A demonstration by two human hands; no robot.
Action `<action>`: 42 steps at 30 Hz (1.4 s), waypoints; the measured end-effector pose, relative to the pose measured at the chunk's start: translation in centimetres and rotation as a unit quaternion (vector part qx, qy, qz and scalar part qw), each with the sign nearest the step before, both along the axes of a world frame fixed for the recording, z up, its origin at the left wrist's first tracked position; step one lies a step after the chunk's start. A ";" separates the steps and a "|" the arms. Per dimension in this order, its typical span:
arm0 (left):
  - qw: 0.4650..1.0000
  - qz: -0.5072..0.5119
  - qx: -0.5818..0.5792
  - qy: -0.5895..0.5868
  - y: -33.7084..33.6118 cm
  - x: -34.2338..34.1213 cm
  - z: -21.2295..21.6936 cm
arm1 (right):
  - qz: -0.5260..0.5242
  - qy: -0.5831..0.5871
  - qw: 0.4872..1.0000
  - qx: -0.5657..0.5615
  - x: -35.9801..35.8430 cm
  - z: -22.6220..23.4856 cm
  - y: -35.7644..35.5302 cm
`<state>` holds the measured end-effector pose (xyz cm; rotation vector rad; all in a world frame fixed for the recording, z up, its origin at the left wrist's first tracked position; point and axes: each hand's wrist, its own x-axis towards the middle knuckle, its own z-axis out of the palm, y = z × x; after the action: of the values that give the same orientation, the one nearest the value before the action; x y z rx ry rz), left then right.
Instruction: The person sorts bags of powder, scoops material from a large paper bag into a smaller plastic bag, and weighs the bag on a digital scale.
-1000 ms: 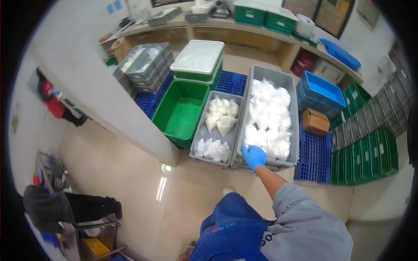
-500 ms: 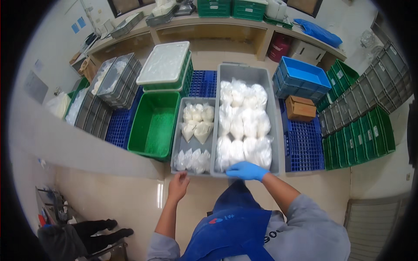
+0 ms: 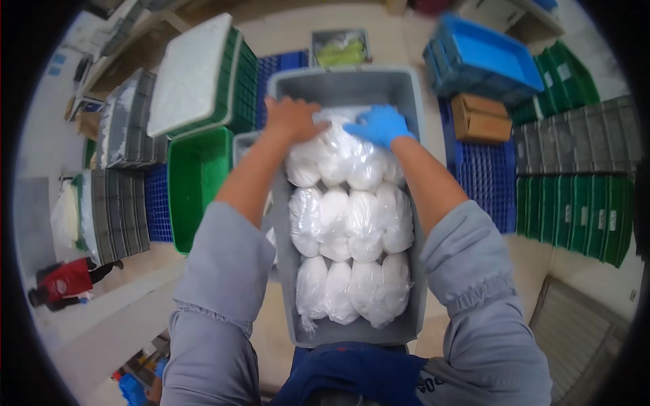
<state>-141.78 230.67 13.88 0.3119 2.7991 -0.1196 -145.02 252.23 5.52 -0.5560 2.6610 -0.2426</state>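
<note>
A deep grey bin (image 3: 282,223) stands lengthwise in front of me, holding clear plastic bags of white contents (image 3: 335,223) in three rows. I cannot make out what the white stuff is. At the far row, my bare left hand (image 3: 291,122) rests on the bags from the left with its fingers spread. Opposite it, my right hand (image 3: 380,126), in a blue glove, lies over the same row with fingers apart, pointing inward. Both hands touch the bags' tops, and their fingertips are partly hidden among the plastic. My left forearm covers most of a smaller grey bin (image 3: 245,144).
An open green bin (image 3: 200,183) and a white-lidded green crate (image 3: 193,74) stand left. On the right are blue bins (image 3: 487,57), a cardboard box (image 3: 481,118) and stacked green crates (image 3: 575,216). A small bin of yellow-green stuff (image 3: 340,51) lies beyond. Another person (image 3: 64,281) is far left.
Both hands have moved from the bins' near edges forward to the far row of bags. My view has come closer over the large grey bin.
</note>
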 end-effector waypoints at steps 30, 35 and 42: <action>0.954 0.099 0.245 -0.142 1.3 4.4 -6.4 | 0.104 -0.170 0.980 0.027 3.3 2.3 -2.1; 0.955 0.159 0.198 0.155 0.1 5.1 -7.3 | 0.065 -0.119 0.983 -0.121 2.5 4.1 -5.0; 0.980 0.150 0.104 -0.080 0.1 5.6 -6.2 | 0.049 -0.227 0.944 -0.236 4.0 1.2 -6.1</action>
<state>-136.18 230.77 7.72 -0.0562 2.6627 0.2578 -140.99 246.08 6.75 -0.6759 2.1162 -0.8809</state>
